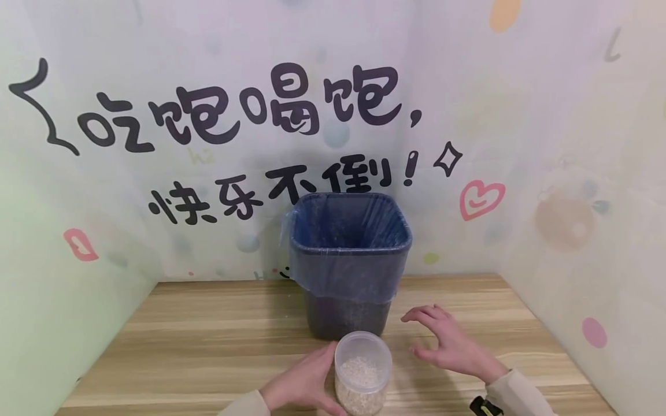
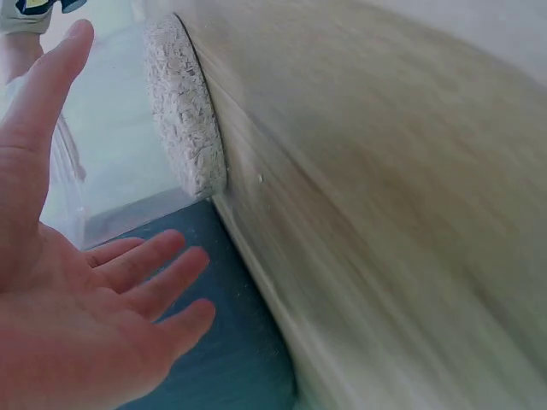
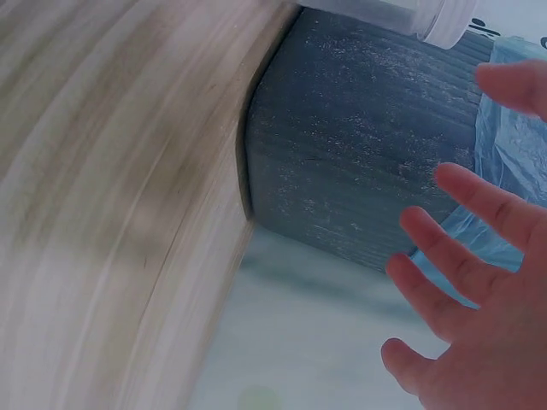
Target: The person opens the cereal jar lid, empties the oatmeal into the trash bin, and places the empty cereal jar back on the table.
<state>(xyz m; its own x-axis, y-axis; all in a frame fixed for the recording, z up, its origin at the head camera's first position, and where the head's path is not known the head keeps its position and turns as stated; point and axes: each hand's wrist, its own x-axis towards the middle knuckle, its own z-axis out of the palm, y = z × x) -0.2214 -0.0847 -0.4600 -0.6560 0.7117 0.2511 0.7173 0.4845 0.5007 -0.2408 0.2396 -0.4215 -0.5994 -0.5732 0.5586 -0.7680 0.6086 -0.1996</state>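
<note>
A clear plastic jar, partly filled with pale flaky bits, stands upright on the table just in front of a dark blue bin. My left hand is at the jar's left side, thumb and fingers spread around it without curling. In the left wrist view the palm faces the jar; whether a fingertip touches it, I cannot tell. To the right of both jar and bin, my right hand hovers with spread, slightly bent fingers and holds nothing. The right wrist view shows its fingers apart from the bin.
The bin stands near the back wall, its rim lined with a thin bluish plastic bag. Wood-grain table extends to both sides. Printed walls enclose it at left, back and right. A black device sits by the right sleeve.
</note>
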